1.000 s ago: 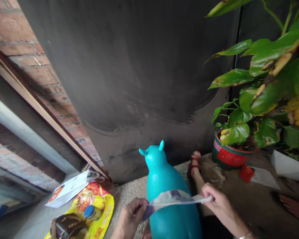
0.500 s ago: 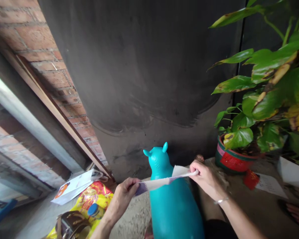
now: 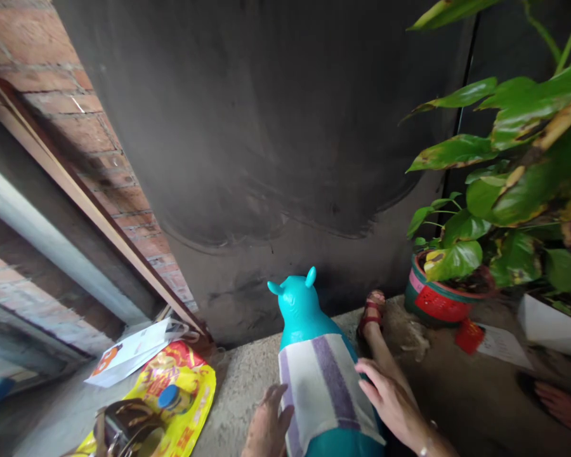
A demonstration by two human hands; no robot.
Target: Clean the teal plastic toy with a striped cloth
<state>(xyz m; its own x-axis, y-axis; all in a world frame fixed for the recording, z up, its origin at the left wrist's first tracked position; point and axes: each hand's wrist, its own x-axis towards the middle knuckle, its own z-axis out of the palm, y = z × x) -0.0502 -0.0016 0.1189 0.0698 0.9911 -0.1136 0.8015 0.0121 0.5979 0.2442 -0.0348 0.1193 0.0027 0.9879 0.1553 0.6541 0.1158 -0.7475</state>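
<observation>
L hand (image 3: 270, 419) is open, fingers loosely spread, thumb apart, right by the L edge of the striped cloth (image 3: 330, 381); can't tell if the fingertips touch it. R hand (image 3: 385, 397) is open too, fingers a bit bent at the cloth's R edge, bracelet (image 3: 424, 448) on the wrist. Cloth is white w/ purple stripes, lies spread btwn the two hands, draped over the back of the turq. animal toy (image 3: 299, 308). Toy's head & both ears stick up ahead of the hands, facing a dark panel (image 3: 276, 158) farther fwd. Well L of L hand: yellow bag (image 3: 197, 393) w/ blue-capped jar (image 3: 170, 397) on it, brown bag (image 3: 124, 422) next to that, white paper bag (image 3: 131, 349) just beyond. Ahead of R hand: a foot in a red sandal (image 3: 374, 311). Fwd & R of R hand: plant (image 3: 461, 257) in red-and-green pot (image 3: 440, 301), nr a red packet (image 3: 469, 336) & white sheet (image 3: 504, 346).
</observation>
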